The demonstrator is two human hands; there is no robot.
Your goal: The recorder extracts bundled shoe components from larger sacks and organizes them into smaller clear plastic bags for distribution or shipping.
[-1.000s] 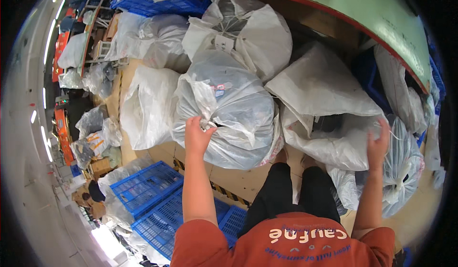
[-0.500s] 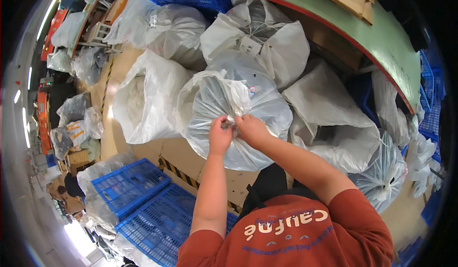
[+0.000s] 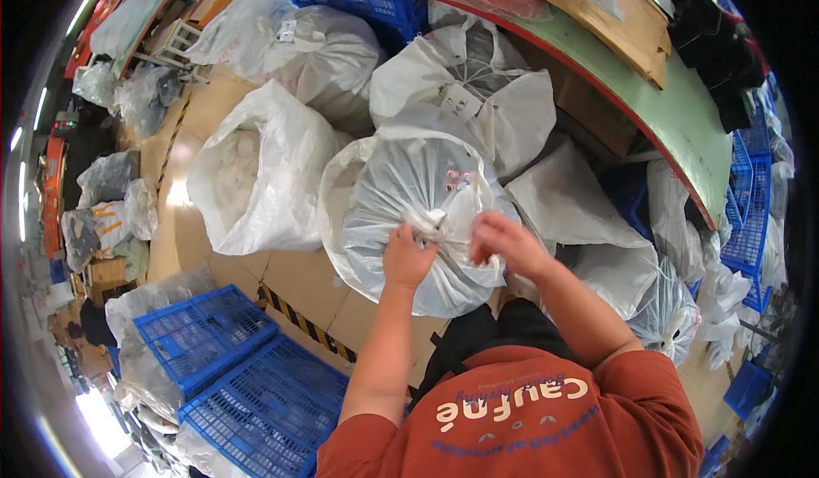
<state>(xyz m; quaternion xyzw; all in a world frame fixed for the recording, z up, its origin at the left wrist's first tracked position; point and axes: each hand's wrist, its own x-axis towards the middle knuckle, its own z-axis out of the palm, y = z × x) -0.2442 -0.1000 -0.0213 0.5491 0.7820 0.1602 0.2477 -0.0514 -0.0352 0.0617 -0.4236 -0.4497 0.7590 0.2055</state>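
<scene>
A clear plastic bag (image 3: 388, 183), gathered into a twisted white neck at its top, sits inside a white woven sack (image 3: 337, 247) in front of me. My left hand (image 3: 409, 258) is closed at the gathered neck, fingertips pinching the plastic there. Just to the right, my right hand (image 3: 505, 243) is lifted off the neck, over the bag's right side. Its fingers look bent but are smeared by motion, so I cannot make out whether anything is in them. Small pink-and-white pieces show through the plastic beyond the neck.
An open white sack (image 3: 294, 158) with pale contents stands at left. Tied sacks (image 3: 503, 111) sit beyond, and another sack (image 3: 567, 192) lies at right. Blue crates (image 3: 264, 401) are at lower left. A green table (image 3: 665, 115) with a red edge overhangs the upper right.
My right hand has come off the neck and moved right, while my left stays at it. The woven sack's rim now lies spread around the plastic bag. The view has shifted slightly.
</scene>
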